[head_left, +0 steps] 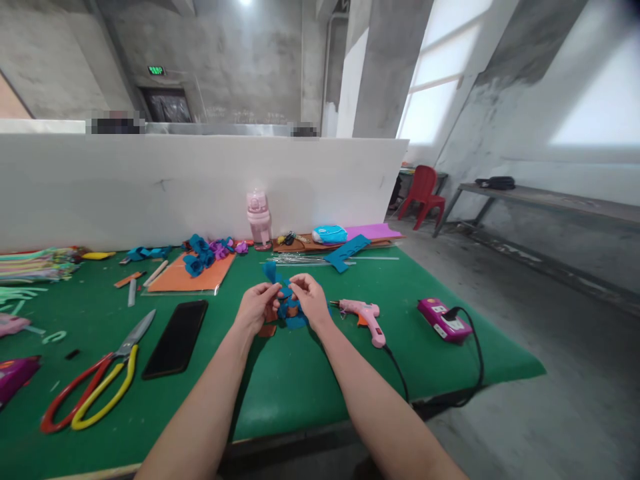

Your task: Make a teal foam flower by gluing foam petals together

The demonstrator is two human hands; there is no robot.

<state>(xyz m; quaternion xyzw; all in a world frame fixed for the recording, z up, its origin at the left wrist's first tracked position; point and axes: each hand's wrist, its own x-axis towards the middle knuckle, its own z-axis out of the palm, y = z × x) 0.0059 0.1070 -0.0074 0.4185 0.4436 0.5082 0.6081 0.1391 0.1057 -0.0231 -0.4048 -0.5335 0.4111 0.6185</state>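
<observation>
Above the green table, my left hand (257, 305) pinches a small blue strip (271, 271), felt or paper by its look, with one end sticking up. My right hand (311, 301) is closed at the strip's right side, thumb and finger pressed together. Cut blue pieces (296, 321) lie below and between the hands, along with a small orange scrap (267, 331). Just right of my right hand, a pink hot glue gun (367, 313) lies on its side, nozzle toward the hand. The fingers partly hide where the strip is held.
Red-and-yellow scissors (127, 350) and a black phone (176, 339) lie left. Blue and purple curled pieces (200, 257) sit on an orange sheet (175, 277). A pink bottle (259, 220) stands by the white partition (200, 180). At right is a purple power socket (444, 320) with a cord.
</observation>
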